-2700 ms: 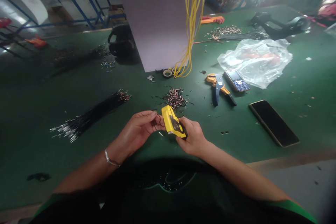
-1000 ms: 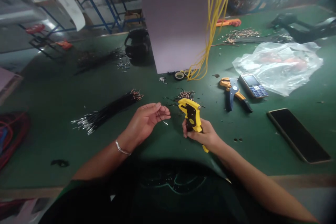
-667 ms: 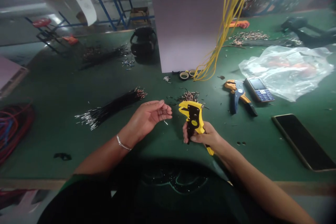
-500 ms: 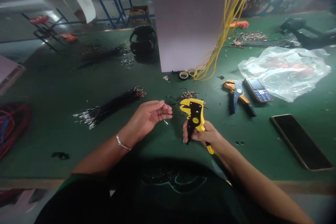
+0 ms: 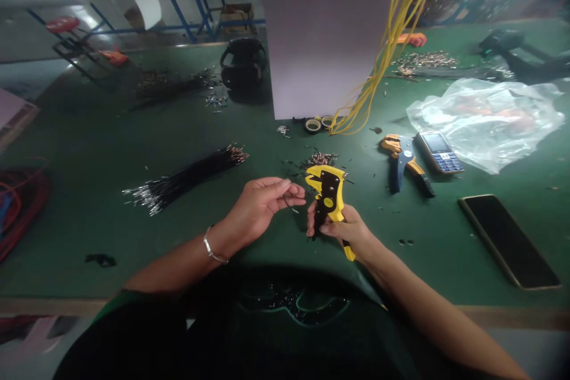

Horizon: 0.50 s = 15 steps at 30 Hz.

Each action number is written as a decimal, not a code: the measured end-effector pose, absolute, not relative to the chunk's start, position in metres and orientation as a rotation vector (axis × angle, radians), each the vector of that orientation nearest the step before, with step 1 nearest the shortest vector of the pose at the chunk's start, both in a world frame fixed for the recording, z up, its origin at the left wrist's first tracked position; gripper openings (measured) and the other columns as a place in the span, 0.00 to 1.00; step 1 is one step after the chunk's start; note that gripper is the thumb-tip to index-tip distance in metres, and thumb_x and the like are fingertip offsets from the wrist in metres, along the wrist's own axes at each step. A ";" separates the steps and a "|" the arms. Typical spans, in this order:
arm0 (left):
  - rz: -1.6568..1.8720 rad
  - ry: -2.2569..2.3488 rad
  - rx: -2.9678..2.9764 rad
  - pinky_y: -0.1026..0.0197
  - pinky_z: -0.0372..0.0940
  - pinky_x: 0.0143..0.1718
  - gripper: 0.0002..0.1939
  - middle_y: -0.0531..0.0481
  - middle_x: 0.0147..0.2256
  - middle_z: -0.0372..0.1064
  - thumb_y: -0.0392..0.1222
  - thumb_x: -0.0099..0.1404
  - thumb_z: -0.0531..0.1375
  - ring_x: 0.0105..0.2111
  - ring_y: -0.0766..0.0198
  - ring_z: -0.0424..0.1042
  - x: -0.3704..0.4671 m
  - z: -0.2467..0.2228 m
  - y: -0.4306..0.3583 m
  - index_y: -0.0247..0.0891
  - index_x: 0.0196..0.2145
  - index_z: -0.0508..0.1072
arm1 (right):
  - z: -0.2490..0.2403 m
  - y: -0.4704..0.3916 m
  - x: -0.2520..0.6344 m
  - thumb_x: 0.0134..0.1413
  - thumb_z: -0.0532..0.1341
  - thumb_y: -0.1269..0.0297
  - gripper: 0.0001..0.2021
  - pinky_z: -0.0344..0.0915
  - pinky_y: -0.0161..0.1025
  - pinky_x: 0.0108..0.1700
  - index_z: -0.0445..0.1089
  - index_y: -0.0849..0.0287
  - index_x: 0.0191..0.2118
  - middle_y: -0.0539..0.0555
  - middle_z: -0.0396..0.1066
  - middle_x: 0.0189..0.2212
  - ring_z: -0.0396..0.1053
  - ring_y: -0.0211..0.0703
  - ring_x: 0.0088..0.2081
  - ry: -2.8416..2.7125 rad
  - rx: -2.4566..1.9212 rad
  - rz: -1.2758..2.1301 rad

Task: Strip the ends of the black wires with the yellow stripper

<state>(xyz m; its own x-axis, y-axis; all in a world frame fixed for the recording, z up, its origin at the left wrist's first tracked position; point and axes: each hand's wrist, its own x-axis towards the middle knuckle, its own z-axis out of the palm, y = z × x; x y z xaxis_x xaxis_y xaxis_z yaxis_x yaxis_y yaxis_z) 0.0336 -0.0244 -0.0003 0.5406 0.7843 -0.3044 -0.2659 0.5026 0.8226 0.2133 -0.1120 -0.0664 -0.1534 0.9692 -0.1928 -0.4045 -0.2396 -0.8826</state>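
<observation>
Between thumb and fingers of my left hand [image 5: 269,205] is a short thin black wire [image 5: 290,206] with a light tip pointing down. My right hand [image 5: 342,227] is wrapped round the handles of a yellow and black wire stripper [image 5: 328,190], whose jaws point up and to the left. A small gap separates my left fingertips from the tool's jaws. Just beyond the jaws lies a pile of small wire scraps [image 5: 321,158]. To the left of my left hand a bundle of black wires [image 5: 189,179] rests on the green table [image 5: 169,255], copper ends facing right.
On the right are an orange and blue stripper [image 5: 403,160], a keypad phone [image 5: 439,152], a smartphone [image 5: 510,241] and a clear plastic bag [image 5: 487,122]. Tape rolls [image 5: 313,125] and hanging yellow wires [image 5: 378,83] stand by a pale panel [image 5: 327,35].
My left hand has moved right with the wire, closer to the stripper's jaws. The right hand and stripper have shifted slightly to the left.
</observation>
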 end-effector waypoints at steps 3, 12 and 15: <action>0.727 0.778 0.773 0.49 0.68 0.48 0.06 0.40 0.32 0.76 0.37 0.58 0.66 0.37 0.57 0.76 0.037 0.000 -0.031 0.29 0.26 0.78 | -0.065 -0.113 0.210 0.38 0.63 0.70 0.16 0.67 0.43 0.35 0.68 0.61 0.39 0.52 0.73 0.28 0.71 0.43 0.29 -0.876 -1.032 1.581; 0.696 0.781 0.712 0.47 0.68 0.49 0.06 0.41 0.33 0.76 0.36 0.57 0.66 0.36 0.56 0.76 0.042 0.002 -0.040 0.29 0.27 0.79 | -0.053 -0.114 0.207 0.41 0.61 0.70 0.07 0.65 0.40 0.33 0.68 0.61 0.32 0.52 0.71 0.27 0.69 0.41 0.28 -1.049 -1.126 1.495; 0.699 0.785 0.715 0.48 0.68 0.48 0.06 0.41 0.33 0.77 0.36 0.57 0.66 0.36 0.56 0.76 0.043 0.002 -0.043 0.29 0.28 0.79 | -0.055 -0.114 0.206 0.42 0.60 0.71 0.05 0.64 0.39 0.32 0.68 0.61 0.30 0.52 0.71 0.25 0.68 0.41 0.28 -1.090 -1.147 1.455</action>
